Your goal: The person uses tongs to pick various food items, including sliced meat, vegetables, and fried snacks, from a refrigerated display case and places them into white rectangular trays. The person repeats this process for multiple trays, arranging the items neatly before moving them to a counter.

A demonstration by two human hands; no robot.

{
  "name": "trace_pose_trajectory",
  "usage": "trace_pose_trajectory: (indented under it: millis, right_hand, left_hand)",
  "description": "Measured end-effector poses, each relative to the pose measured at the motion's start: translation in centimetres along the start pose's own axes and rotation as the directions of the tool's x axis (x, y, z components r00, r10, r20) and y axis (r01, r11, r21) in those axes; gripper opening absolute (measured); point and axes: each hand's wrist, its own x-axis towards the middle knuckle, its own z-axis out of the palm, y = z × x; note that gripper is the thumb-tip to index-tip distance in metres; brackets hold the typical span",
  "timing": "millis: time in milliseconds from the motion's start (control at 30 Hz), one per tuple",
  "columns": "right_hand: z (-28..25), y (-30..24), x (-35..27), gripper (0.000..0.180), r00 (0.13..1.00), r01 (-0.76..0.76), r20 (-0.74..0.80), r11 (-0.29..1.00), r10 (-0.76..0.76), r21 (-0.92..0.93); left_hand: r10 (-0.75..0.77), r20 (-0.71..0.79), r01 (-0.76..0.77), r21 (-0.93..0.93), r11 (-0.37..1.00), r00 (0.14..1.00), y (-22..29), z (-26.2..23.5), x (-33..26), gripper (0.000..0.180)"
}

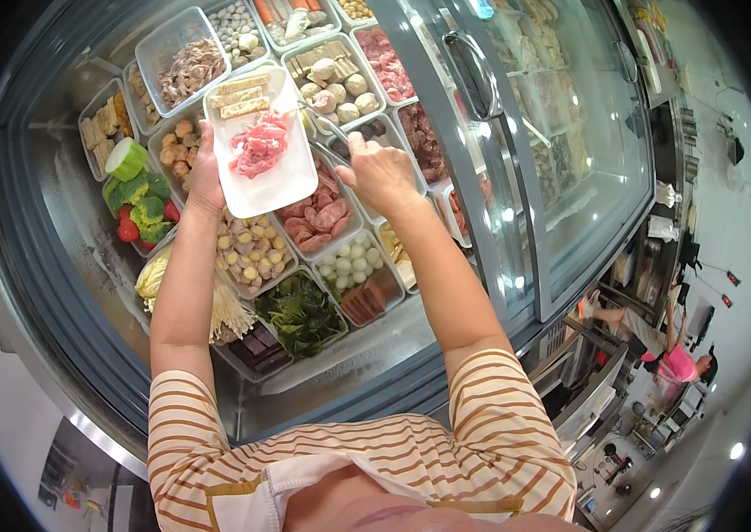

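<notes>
The left hand (207, 168) grips the left rim of a white tray (287, 193), thumb lying along its edge. The tray, tilted, is over the middle of a display case (380, 350), above its containers, with raw pink meat (260, 144) and tan sticks (242, 96) on it. The right hand (381, 177) is closed around metal tongs (329, 127) just beyond the tray's right side. Near it, the grey frame of the glass door (482, 177) bounds the reach to the right. Metal floor shows along the case's near and left edges, beyond the rows of food.

Closely set containers cover most of the case's floor: sausages (318, 222) just beside the tray, dark green leaves (300, 315) toward the near edge, broccoli (140, 208) toward the left edge, meatballs (335, 89) farther in. In the room to the right, another person (681, 363) in a pink top is near kitchen equipment.

The tray hides parts of the containers below it, and the left hand's fingers beneath it are out of sight. Whether the tongs' tips are apart is hard to tell. Glare blurs the food behind the glass; the farthest containers are cut off.
</notes>
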Motion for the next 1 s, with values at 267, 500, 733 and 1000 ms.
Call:
trace_pose_trajectory:
  millis: [267,500,733,1000]
  right_hand:
    - [-1.9,-0.4,-1.2,0.044,0.967,-0.047,-0.253,0.997,0.029,-0.063]
    - [-9.3,-3.9,-4.8,0.042,0.889,0.002,-0.457,1.000,-0.005,-0.007]
    - [-12.1,-4.5,-6.1,0.047,0.805,0.146,-0.590,0.985,-0.063,0.093]
    - [-8.1,-4.2,-5.3,0.046,0.837,0.139,-0.532,0.990,-0.127,-0.017]
  left_hand:
    - [-0.020,0.024,0.022,-0.084,0.996,1.000,-0.7,-0.6,0.2,0.064]
    - [-0.052,0.105,0.066,-0.139,0.988,0.993,-2.1,1.1,1.9,0.068]
    - [-0.015,0.161,0.030,-0.090,0.996,0.987,-2.1,2.3,2.9,0.076]
    - [-0.016,0.141,0.031,-0.105,0.994,0.990,-1.8,2.8,1.8,0.074]
